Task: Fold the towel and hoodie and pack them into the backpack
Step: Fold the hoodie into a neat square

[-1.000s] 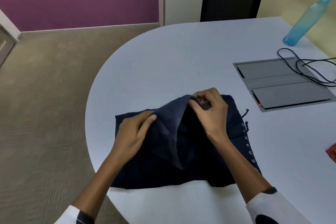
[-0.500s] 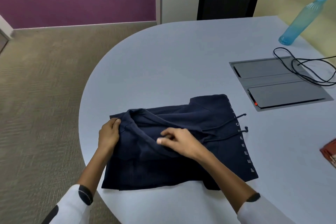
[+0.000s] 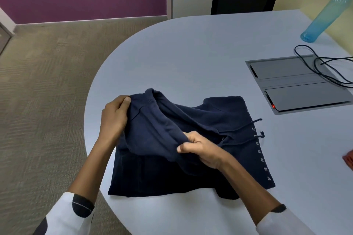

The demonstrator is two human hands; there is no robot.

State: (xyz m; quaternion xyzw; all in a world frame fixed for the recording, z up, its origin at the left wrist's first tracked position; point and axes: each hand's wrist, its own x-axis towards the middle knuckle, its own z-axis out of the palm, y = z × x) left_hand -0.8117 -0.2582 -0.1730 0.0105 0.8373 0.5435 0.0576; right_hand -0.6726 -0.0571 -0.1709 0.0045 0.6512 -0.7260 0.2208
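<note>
Raised since previous frame: hood section of hoodie [image 3: 191, 139], now clear of surface [image 3: 191, 53]. Left hand [image 3: 114, 118] grips hood edge; right hand [image 3: 200, 148] pinches fold. Hoodie body flat at near surface edge.

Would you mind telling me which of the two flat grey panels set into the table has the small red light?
The nearer panel: the red light glows at its near left corner, while the farther panel shows none.
</note>
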